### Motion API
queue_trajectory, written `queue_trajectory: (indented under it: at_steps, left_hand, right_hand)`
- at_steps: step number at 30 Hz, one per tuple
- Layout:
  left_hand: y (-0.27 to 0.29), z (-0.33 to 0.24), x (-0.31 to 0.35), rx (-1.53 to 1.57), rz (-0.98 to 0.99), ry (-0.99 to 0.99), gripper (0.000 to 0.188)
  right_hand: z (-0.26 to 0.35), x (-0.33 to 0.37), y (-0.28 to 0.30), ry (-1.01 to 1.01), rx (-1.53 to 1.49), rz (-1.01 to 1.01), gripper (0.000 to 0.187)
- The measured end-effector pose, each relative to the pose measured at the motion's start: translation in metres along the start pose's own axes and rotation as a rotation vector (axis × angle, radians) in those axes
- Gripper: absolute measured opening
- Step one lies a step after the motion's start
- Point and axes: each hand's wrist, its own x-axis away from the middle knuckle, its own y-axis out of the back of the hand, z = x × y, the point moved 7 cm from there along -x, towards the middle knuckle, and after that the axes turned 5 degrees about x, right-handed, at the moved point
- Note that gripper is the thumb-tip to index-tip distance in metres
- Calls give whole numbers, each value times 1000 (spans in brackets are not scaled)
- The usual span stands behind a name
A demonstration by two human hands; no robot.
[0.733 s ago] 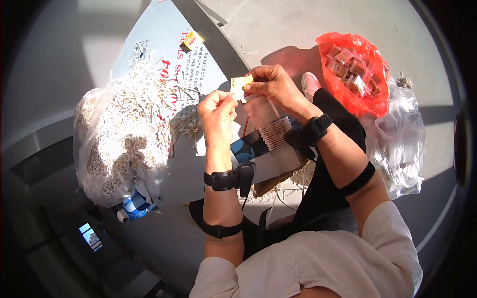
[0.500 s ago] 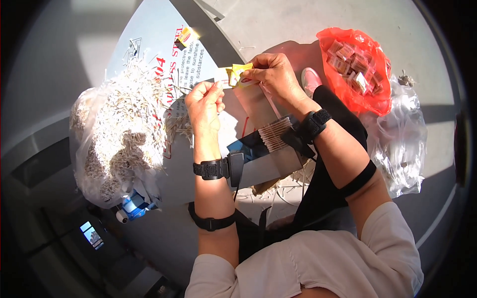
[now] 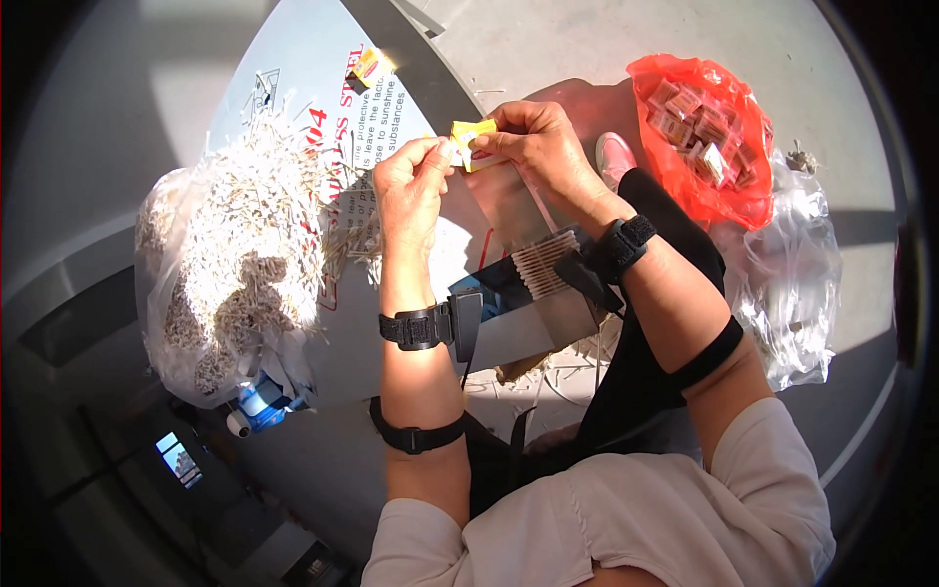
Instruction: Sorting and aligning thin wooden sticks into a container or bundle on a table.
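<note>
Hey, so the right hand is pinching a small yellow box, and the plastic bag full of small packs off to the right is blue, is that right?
Not quite: the plastic bag is red, not blue, as the head view shows. The right hand is indeed pinching a small yellow box.

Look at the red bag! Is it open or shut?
Open: the red bag has its mouth spread wide, with packets showing inside.
</note>
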Motion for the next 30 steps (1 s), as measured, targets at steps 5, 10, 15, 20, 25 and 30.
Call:
queue_trajectory:
  at_steps: [5, 10, 15, 20, 25, 30]
  left_hand:
    - [8, 5, -3, 52, -3, 29, 11]
    - [26, 8, -14, 124, -155, 128, 14]
    - [68, 16, -47, -180, -269, 14, 15]
    - [56, -12, -36, -816, -298, -483, 11]
    - [22, -1, -14, -302, -97, -47, 16]
    - [6, 5, 2, -41, 6, 77, 7]
  right_hand:
    - [6, 4, -3, -73, -30, -12, 5]
    - [4, 4, 6, -124, 78, -57, 6]
    - [6, 3, -2, -96, -16, -56, 8]
    - [2, 2, -1, -96, 7, -62, 8]
    - [3, 2, 2, -60, -13, -45, 9]
    - [7, 3, -4, -72, -26, -37, 8]
